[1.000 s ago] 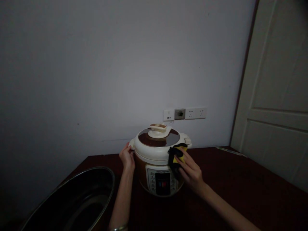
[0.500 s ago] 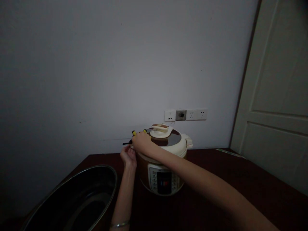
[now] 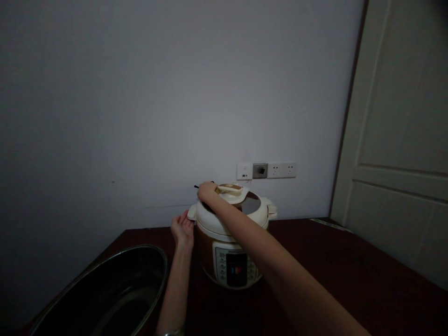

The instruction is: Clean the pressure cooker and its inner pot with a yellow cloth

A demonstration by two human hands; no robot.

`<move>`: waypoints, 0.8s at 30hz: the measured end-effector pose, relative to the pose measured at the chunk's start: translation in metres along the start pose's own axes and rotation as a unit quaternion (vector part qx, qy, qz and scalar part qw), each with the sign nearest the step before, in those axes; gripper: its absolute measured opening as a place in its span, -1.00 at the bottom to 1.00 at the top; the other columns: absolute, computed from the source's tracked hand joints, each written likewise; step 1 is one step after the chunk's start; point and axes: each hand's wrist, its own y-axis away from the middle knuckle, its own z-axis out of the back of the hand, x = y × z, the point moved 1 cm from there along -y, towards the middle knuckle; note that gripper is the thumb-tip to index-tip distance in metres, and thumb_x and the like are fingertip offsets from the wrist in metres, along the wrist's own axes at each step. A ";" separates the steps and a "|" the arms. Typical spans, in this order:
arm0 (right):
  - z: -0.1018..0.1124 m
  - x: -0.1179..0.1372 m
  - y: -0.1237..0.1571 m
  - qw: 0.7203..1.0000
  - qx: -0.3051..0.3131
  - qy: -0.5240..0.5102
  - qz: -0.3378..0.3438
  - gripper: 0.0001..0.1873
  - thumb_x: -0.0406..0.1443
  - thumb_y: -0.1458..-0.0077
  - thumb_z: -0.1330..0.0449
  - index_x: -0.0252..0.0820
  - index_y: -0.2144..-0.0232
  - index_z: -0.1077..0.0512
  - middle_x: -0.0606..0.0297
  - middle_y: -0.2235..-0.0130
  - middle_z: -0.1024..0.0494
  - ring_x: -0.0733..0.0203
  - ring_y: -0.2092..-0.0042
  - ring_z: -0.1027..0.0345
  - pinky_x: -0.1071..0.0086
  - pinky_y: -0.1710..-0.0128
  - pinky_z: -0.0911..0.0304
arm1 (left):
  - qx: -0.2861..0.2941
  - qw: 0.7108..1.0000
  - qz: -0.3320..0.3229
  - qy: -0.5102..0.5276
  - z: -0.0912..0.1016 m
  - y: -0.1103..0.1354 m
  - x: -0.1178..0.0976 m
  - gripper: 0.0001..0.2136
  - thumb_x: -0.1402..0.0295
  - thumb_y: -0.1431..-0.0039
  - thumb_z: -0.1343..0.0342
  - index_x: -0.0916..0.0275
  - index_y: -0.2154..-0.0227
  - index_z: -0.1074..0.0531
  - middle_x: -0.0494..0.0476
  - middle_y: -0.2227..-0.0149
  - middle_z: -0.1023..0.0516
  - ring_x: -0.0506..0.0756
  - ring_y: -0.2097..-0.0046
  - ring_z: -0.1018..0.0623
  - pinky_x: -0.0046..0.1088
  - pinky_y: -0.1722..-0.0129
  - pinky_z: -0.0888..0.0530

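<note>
An electric pressure cooker [image 3: 205, 252] with a cream rim, brown sides and a dark front display stands upright on the table. Its lid [image 3: 252, 204] is on, with a raised knob [image 3: 230, 188] on top. My right hand [image 3: 207, 192] is closed over the lid's left part, beside the knob, around a yellow-and-black tool that it mostly hides; a thin dark tip [image 3: 196, 186] pokes out on the left. My left hand [image 3: 182, 228], palm up with loosely curled fingers, is at the cooker's left side handle [image 3: 192, 213], fingertips at or just under it.
A large dark pot [image 3: 154, 249] with a metal rim sits at the front left of the dark red table [image 3: 315, 261]. Wall sockets [image 3: 282, 170] are behind the cooker. A flat strip [image 3: 331, 225] lies near the back edge, and a pale door [image 3: 402, 140] stands at right.
My right hand has moved up and right with the tool, away from the left side handle and onto the lid. My left hand has stayed low beside that handle, which now shows.
</note>
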 end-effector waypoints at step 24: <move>-0.046 -0.156 0.219 0.920 -0.356 0.046 0.156 -0.65 -0.41 -0.14 -0.05 -0.44 0.02 -0.38 -0.10 0.09 -0.46 -0.02 0.04 -0.32 0.12 0.06 -0.34 | 0.007 1.000 -0.003 -0.026 -0.006 0.006 -0.003 -0.80 0.59 0.02 0.15 0.32 0.48 -0.38 0.22 0.38 -0.48 0.04 0.30 -0.53 -0.53 0.29 -0.46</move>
